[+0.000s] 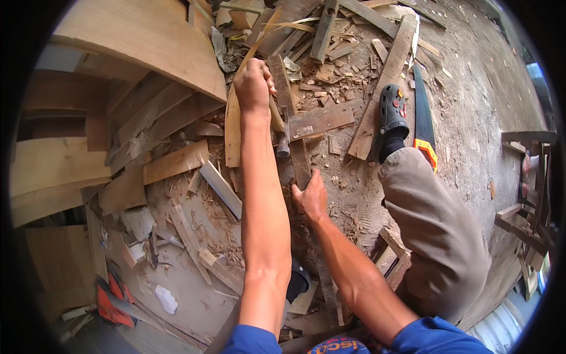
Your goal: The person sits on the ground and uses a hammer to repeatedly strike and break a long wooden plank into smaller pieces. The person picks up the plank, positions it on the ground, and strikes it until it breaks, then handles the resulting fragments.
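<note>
My left hand [253, 85] reaches far forward and is closed around the top of a thin, curved pale wood strip [232, 133] that stands on end among the scraps. A narrow dark plank [290, 97] runs from beside that hand down toward my right hand [311, 197]. My right hand is closed at the plank's lower end. A small grey metal object [283, 144] lies against the plank between the two hands; I cannot tell what it is. Whether my right hand grips the plank or a handle is unclear.
My right leg in khaki trousers ends in a dark clog [391, 112] resting on a long board [386, 76]. A handsaw with an orange handle [423, 121] lies beside it. Curved plywood sheets [147, 41] pile up on the left, and offcuts and sawdust cover the dirt floor.
</note>
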### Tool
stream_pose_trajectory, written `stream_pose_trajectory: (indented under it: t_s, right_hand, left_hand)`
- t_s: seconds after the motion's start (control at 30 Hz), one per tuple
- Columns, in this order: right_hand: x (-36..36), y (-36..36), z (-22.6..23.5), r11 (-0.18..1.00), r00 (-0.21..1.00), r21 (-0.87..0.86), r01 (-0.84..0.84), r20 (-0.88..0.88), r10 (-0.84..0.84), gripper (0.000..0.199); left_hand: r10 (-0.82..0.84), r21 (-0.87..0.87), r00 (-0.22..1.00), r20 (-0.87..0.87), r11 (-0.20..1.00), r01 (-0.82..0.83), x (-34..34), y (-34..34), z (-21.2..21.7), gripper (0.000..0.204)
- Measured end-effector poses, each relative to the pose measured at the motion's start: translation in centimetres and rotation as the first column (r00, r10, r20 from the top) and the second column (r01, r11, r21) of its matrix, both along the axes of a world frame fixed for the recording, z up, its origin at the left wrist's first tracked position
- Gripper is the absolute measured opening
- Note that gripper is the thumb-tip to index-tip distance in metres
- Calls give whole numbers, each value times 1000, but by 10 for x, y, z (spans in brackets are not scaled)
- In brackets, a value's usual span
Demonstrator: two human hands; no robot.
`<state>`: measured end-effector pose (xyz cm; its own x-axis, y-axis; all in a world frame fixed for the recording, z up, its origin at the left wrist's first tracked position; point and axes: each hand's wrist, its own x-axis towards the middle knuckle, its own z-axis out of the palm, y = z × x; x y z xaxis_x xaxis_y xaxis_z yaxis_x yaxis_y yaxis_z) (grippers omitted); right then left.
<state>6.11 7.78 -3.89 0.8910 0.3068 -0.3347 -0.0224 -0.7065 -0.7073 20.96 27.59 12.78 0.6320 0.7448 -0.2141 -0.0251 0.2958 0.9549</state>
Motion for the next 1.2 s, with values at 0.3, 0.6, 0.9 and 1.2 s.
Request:
stream_pose_trajectory:
  t_s: [0.3, 0.6, 0.9, 1.2]
  right_hand:
    - [-63, 8, 1, 988, 996, 131, -85, 10, 85, 72]
    - [-53, 14, 11, 987, 982, 68, -145, -115, 152, 75]
    - [-52, -2, -4, 980, 987, 110, -163, 4, 164, 78]
    - [16, -19, 19, 727, 744, -168, -665, -232, 627, 79]
  left_hand:
    - [173, 62, 978, -113, 984, -167, -66, 6, 7, 26]
    - [183, 173, 982, 56, 966, -190, -68, 25, -12, 29]
    - [193, 308, 980, 46, 930, -198, -63, 8, -19, 34]
    - [185, 255, 981, 59, 947, -194, -51, 22, -33, 38]
